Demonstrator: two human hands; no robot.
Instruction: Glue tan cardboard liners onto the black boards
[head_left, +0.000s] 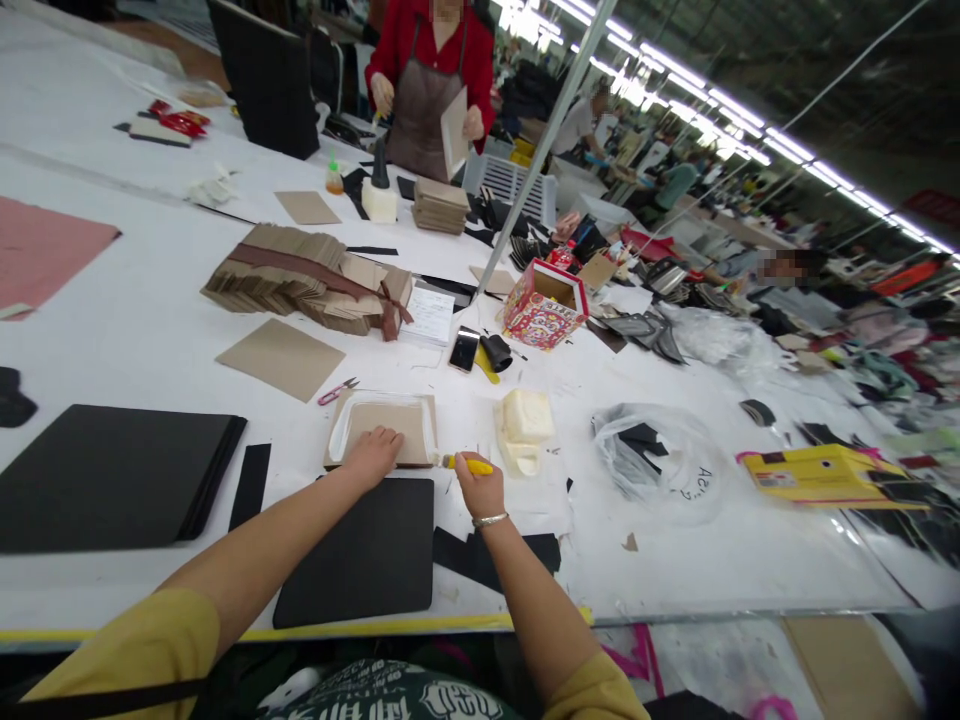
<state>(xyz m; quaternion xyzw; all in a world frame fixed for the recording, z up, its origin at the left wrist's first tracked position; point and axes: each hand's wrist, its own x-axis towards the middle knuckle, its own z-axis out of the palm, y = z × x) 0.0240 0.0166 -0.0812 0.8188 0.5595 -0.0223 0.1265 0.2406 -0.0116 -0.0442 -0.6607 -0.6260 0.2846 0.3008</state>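
My left hand (375, 458) lies on a brown cardboard piece (386, 420), fingers stretched out. A wet-looking white band, like glue, runs along the cardboard's edges. My right hand (481, 490) is wrapped round a small brush with a yellow handle (450, 462); its tip is at the cardboard's right edge. To the right of the cardboard stands a cream-coloured tub (525, 418) with dried white residue about it. A black rectangular panel (367, 555) lies between my forearms, just below the cardboard. Pink-handled thread snips (336, 392) rest at the cardboard's upper left.
Stacked black panels (112, 475) lie left. Beyond are a cardboard bundle (300, 275), a phone (464, 350), a red patterned box (545, 305) and a metal pole (544, 150). Right are a plastic bag (675, 460) and yellow box (825, 475). A co-worker (427, 100) stands across the table.
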